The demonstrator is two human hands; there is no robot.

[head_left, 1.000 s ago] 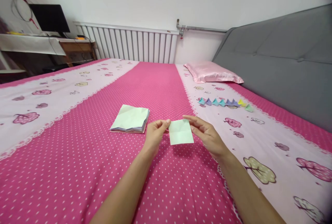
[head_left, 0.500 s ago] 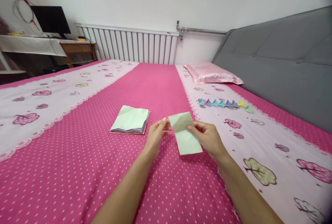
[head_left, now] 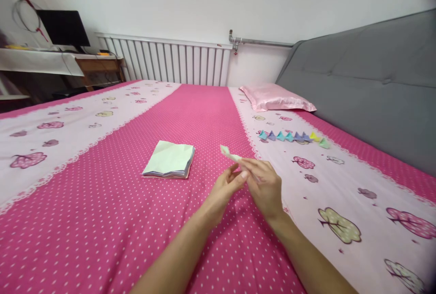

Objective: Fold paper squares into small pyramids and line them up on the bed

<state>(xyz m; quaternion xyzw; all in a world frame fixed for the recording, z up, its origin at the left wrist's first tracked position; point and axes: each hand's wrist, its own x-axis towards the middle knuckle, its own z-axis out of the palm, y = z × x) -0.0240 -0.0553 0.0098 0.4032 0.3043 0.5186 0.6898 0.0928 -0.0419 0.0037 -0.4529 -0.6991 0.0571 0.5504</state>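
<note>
A folded sheet of pale green paper (head_left: pixel 225 150) is held up nearly edge-on above the bed, so only a thin strip of it shows. My right hand (head_left: pixel 264 183) grips it, fingers laid along its far side and covering most of it. Close against it, my left hand (head_left: pixel 225 192) has its thumb and curled fingers at the paper's near end; the exact contact is hidden. To the left of my hands lies a stack of square paper sheets (head_left: pixel 170 158), pale green on top.
A row of several small folded paper pieces (head_left: pixel 289 136), blue, purple, yellow and green, lies to the right on the bedspread (head_left: pixel 204 112). Behind them are a pink pillow (head_left: pixel 275 98) and a grey headboard (head_left: pixel 368 62). A radiator (head_left: pixel 170 60) stands along the wall.
The paper has turned from facing me to almost edge-on. My left hand has moved right to meet my right hand, which has shifted slightly left.
</note>
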